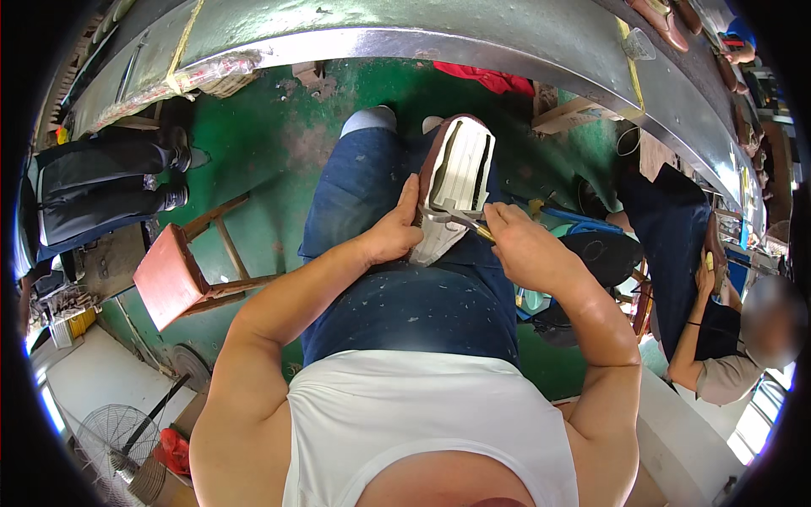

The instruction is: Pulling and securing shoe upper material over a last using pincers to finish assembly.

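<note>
A brown shoe (436,156) lies sole up across my lap, its pale underside (463,160) facing me and the upper's edge folded round it. My left hand (395,230) grips the shoe's near left side, one finger stretched along the upper. In my right hand (519,241) is a pair of metal pliers (456,216) with a yellowish handle. Their jaws rest at the shoe's underside, toward its near end; whether they pinch the edge I cannot make out. My right fingers hide part of the handle.
A metal-edged workbench (338,44) curves across the far side, with shoes (659,21) on its right. A red-topped wooden stool (173,275) stands at left. Another person (718,363) works at right; someone's legs (101,190) show at left. A fan (118,444) stands lower left.
</note>
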`<state>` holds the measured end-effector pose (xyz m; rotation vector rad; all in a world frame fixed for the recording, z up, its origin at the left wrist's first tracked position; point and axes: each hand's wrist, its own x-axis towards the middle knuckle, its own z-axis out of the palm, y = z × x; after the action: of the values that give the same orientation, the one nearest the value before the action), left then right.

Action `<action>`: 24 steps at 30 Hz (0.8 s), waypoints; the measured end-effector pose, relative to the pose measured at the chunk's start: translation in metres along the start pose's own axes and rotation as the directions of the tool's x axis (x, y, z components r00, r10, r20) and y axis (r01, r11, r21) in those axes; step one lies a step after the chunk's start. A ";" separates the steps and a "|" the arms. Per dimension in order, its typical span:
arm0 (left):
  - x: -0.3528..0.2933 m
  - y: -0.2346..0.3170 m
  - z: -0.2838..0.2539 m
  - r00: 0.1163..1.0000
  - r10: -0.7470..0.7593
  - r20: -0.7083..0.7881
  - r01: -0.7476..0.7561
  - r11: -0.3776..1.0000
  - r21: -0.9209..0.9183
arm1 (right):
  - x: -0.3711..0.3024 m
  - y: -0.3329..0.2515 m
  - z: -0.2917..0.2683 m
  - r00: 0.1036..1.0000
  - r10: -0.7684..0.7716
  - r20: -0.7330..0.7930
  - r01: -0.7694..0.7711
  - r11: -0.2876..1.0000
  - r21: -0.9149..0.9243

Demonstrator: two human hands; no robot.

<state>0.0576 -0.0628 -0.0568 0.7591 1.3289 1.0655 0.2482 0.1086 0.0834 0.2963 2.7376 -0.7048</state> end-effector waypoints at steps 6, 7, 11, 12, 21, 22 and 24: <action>0.009 0.021 0.020 0.990 -0.097 -0.107 -0.013 0.679 -0.734 | 0.016 -0.004 0.004 0.967 0.159 0.200 -0.153 0.987 -0.046; 0.014 0.022 0.025 0.952 -0.203 -0.231 0.009 0.770 -0.638 | 0.014 -0.001 0.019 0.974 0.169 0.149 -0.173 0.985 0.013; 0.031 -0.010 0.025 0.820 -0.085 -0.566 -0.040 0.978 -0.205 | 0.010 -0.011 0.070 0.975 0.190 -0.120 -0.160 0.962 0.219; 0.032 -0.011 0.023 0.797 0.059 -0.602 -0.014 0.997 0.079 | 0.007 -0.004 0.066 0.976 0.182 -0.122 -0.153 0.965 0.214; 0.034 -0.005 0.024 0.775 0.458 -0.436 -0.144 0.799 0.583 | 0.029 0.019 0.030 0.953 0.116 -0.280 -0.152 0.982 -0.110; 0.034 -0.003 0.020 0.807 0.445 -0.388 -0.155 0.794 0.587 | 0.030 0.018 0.029 0.952 0.250 -0.177 -0.256 0.967 -0.015; 0.031 0.002 0.016 0.837 0.429 -0.340 -0.166 0.790 0.591 | 0.029 0.033 0.060 0.932 0.256 -0.257 -0.243 0.966 0.084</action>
<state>0.0702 -0.0311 -0.0644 1.2333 2.0200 1.1827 0.2437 0.1108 0.0084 0.7900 2.8565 -0.7086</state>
